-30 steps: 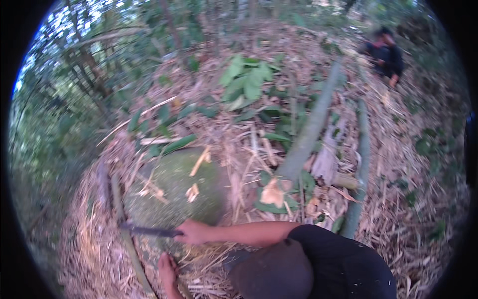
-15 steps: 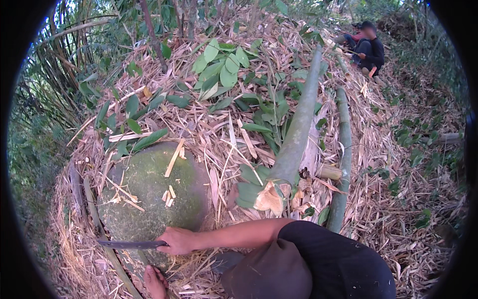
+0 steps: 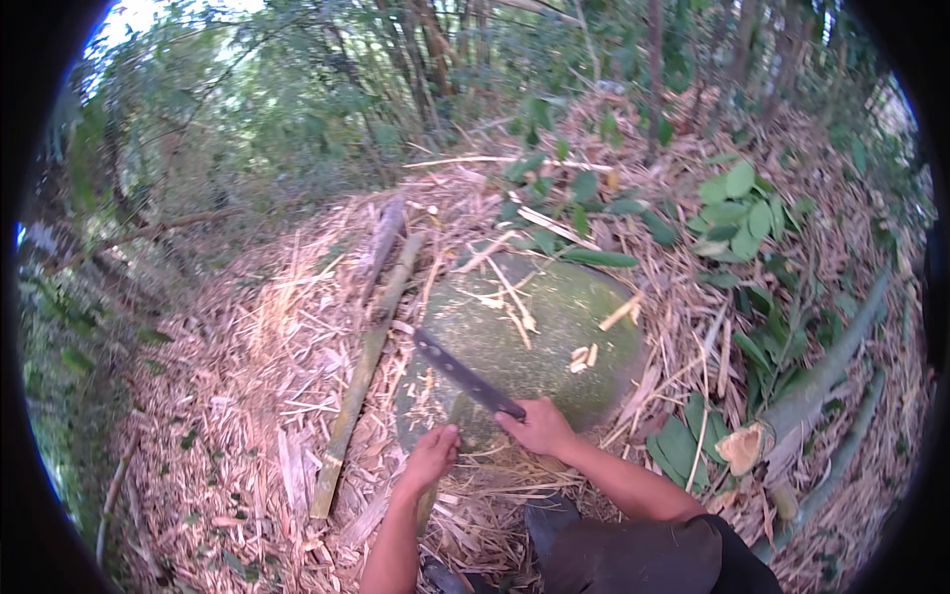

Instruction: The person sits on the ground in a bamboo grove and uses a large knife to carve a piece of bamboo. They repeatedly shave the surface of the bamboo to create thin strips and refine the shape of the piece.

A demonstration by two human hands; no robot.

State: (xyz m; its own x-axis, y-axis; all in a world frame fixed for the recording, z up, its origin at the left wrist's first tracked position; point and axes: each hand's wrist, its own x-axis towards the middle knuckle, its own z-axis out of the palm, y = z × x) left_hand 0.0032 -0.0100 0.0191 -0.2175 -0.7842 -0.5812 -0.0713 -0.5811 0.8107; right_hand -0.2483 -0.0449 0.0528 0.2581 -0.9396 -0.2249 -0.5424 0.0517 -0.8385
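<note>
My right hand [image 3: 541, 428] is closed around the handle of a dark machete [image 3: 465, 378]. Its blade points up and to the left, over the left side of a big mossy boulder [image 3: 564, 322]. Beside it, my left hand [image 3: 432, 455] is closed on a narrow greenish bamboo piece [image 3: 425, 510], which leans against the boulder's near edge. Part of that piece is hidden by the fingers. Pale wood chips [image 3: 584, 356] and thin slivers lie scattered on the boulder's top.
A thin bamboo pole [image 3: 366, 381] lies left of the boulder, near a grey log [image 3: 384, 236]. To the right rests a thick green bamboo pole [image 3: 816, 386] with a pale cut end, among green leaves [image 3: 683, 445]. Dry leaf litter covers the slope; bamboo stems [image 3: 426, 49] stand behind.
My view has swung left, so the boulder sits further right and the seated person has left the picture. The machete's blade now slants upward; my left hand shows more fully.
</note>
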